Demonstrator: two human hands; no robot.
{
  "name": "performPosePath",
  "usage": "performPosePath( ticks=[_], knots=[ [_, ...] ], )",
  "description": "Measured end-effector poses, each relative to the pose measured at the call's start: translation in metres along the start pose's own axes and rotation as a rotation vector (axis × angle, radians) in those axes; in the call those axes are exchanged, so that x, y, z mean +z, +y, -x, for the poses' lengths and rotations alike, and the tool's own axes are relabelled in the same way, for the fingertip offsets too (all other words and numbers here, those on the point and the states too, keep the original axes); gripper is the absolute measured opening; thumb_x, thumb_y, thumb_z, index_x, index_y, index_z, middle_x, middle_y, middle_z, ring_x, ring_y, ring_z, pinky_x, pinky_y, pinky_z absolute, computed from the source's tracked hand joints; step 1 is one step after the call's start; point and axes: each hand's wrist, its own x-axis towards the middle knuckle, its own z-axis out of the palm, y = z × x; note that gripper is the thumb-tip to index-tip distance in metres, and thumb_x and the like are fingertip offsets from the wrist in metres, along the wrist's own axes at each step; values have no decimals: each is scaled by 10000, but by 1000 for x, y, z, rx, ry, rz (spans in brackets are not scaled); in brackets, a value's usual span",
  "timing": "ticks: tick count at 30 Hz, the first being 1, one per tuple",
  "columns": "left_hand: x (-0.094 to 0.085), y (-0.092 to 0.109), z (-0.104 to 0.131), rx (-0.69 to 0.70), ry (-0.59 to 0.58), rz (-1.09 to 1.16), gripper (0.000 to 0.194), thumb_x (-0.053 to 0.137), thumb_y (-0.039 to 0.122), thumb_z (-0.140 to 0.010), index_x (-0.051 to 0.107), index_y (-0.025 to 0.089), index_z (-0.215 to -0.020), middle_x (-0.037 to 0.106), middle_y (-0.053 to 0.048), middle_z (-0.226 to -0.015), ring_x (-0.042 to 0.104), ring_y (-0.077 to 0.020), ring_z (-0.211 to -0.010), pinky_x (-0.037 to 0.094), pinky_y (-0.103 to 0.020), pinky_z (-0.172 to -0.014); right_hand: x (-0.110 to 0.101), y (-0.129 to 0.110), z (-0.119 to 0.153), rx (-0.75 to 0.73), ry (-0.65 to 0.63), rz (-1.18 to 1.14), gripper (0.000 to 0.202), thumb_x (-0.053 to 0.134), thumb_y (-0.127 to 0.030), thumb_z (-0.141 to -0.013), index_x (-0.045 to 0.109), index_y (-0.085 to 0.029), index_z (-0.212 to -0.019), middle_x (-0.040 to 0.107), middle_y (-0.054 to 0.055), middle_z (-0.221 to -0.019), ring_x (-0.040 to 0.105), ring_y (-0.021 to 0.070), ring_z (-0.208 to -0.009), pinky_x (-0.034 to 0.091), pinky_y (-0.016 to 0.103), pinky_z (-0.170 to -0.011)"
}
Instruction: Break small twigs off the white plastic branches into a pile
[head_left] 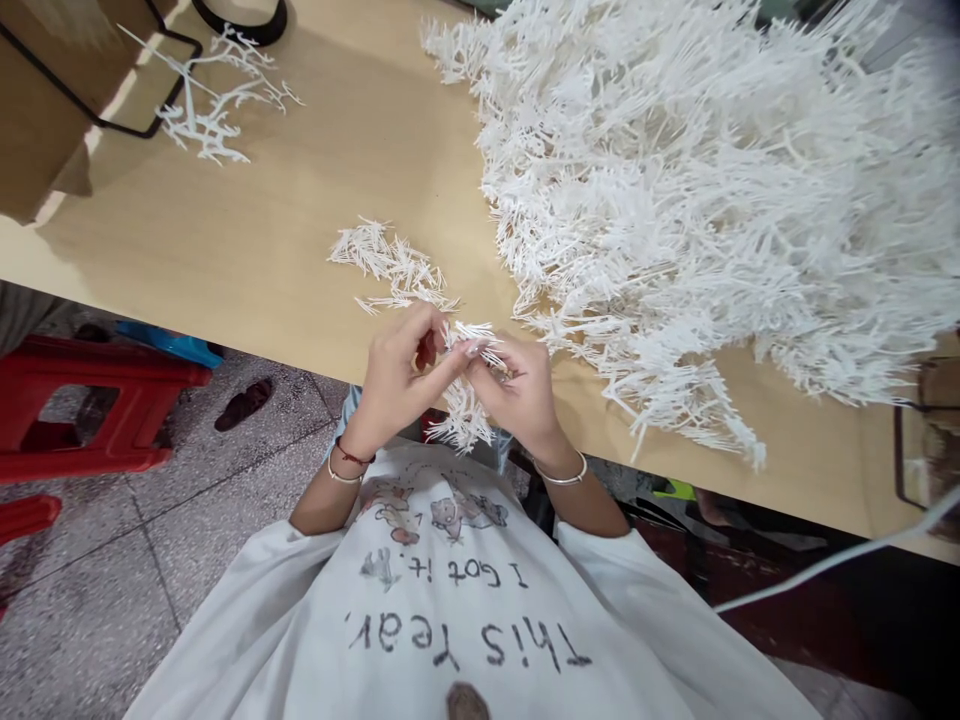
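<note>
Both hands at the table's near edge (300,330): left (390,385) and right (521,390) pinch 1 white branched sprig (463,415) between thumbs and fingers, its lower end hanging over the edge above the shirt (450,590). Looks light, springy, probably plastic; thin tips likely bend or snag. Best grip: main stem, near the joints. Wrists angled inward, 2 thumbs nearly meeting, forearms low. Large white pile (712,200) beside right hand.
</note>
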Motion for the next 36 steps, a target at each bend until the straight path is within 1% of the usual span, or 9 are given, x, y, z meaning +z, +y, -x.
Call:
performPosePath(
  ticks=[6, 10, 14, 16, 19, 22, 25, 32, 36],
  knots=[
    [-14, 6, -9, -17, -242, 38, 298, 485, 300, -892, 440, 169, -628, 359, 40, -555, 334, -72, -518, 270, -231, -490, -3, -2, 0, 33, -84, -193, 180, 552, -223, -842, 599, -159, -680, 591, -15, -615, 508, 90, -566, 393, 215, -542],
    [-13, 7, -9, 52, -207, -50, 320, 424, 273, -919, 389, 175, -616, 331, 39, -548, 315, -75, -503, 264, -241, -495, 1, -2, 4, 59, -50, -252, 252, 528, -206, -863, 496, -167, -616, 476, -40, -565, 435, 72, -546, 366, 211, -540],
    [-10, 2, -5, 180, -134, -256, 311, 452, 240, -902, 364, 178, -610, 302, 40, -548, 295, -79, -501, 232, -257, -501, 8, -2, 9, 93, 69, -171, 300, 525, -207, -859, 422, -175, -579, 378, -42, -542, 356, 73, -526, 308, 235, -512],
    [-7, 1, -3, 191, -123, -233, 316, 455, 241, -900, 355, 179, -607, 291, 39, -549, 285, -79, -500, 226, -258, -498, 12, -3, 11, 98, 124, -150, 311, 521, -204, -853, 399, -184, -568, 341, -45, -526, 326, 76, -510, 287, 244, -497],
    [-2, 1, 1, 82, -136, 56, 363, 431, 278, -916, 318, 178, -586, 268, 40, -540, 259, -73, -486, 228, -246, -477, 16, -7, 10, 108, 149, -224, 327, 505, -229, -857, 368, -198, -562, 316, -43, -510, 306, 83, -493, 290, 242, -473],
    [3, 1, 4, -130, -141, 424, 426, 420, 377, -918, 285, 176, -568, 221, 44, -530, 197, -66, -465, 209, -233, -442, 20, -10, 8, 117, 137, -336, 328, 495, -314, -868, 398, -204, -575, 361, -29, -522, 349, 96, -508, 347, 239, -485],
    [6, 1, 6, -297, -163, 647, 482, 448, 475, -884, 270, 175, -551, 172, 48, -523, 150, -63, -455, 177, -230, -419, 22, -10, 8, 153, 128, -428, 328, 500, -396, -865, 449, -207, -603, 415, -22, -551, 405, 103, -545, 395, 236, -524],
    [3, 3, 6, -419, -204, 774, 519, 514, 509, -838, 272, 171, -527, 155, 57, -508, 114, -55, -446, 161, -238, -415, 14, -10, 9, 274, -5, -593, 383, 530, -414, -842, 392, -190, -564, 361, -38, -534, 323, 68, -478, 318, 211, -447],
    [8, 5, 5, -426, -216, 750, 514, 504, 504, -846, 258, 178, -533, 154, 54, -513, 113, -67, -454, 169, -253, -421, 14, -9, 8, 313, 49, -645, 377, 551, -392, -815, 381, -190, -546, 362, -36, -530, 320, 67, -473, 310, 216, -436]
  ],
)
